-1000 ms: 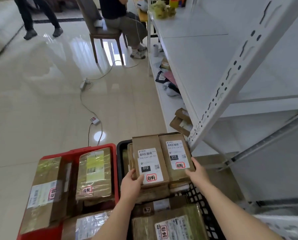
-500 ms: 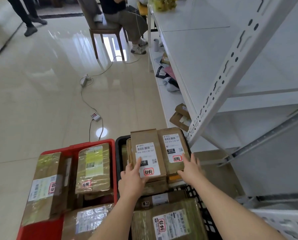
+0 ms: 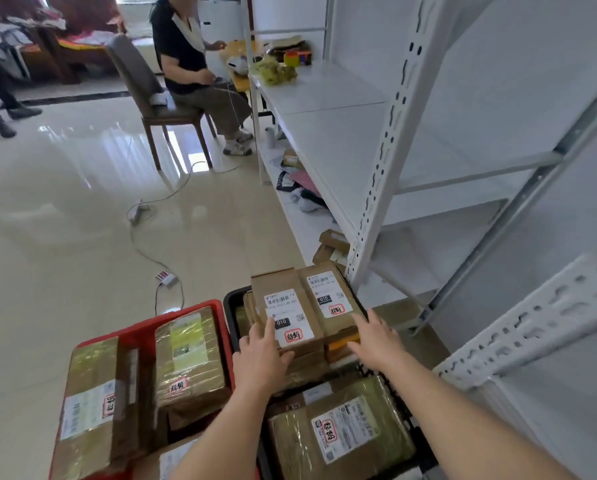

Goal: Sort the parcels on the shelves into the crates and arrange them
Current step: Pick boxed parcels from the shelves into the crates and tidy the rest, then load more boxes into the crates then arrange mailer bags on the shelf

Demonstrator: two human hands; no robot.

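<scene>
The white shelves (image 3: 342, 133) beside her stand mostly bare, while the red crate (image 3: 186, 315) and black crate (image 3: 233, 306) on the floor are packed with parcels laid label-up, presumably so they can be read. In the black crate, two cardboard parcels (image 3: 290, 313) sit side by side atop the stack. Her left hand (image 3: 260, 355) and right hand (image 3: 376, 337), apart with fingers fairly straight, press their near ends, seemingly to square them.

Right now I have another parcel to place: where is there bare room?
Bare: the white shelf board between the yellow-green bundle and the upright post. Crowded: the black crate under both hands and the red crate, both packed with parcels.
</scene>
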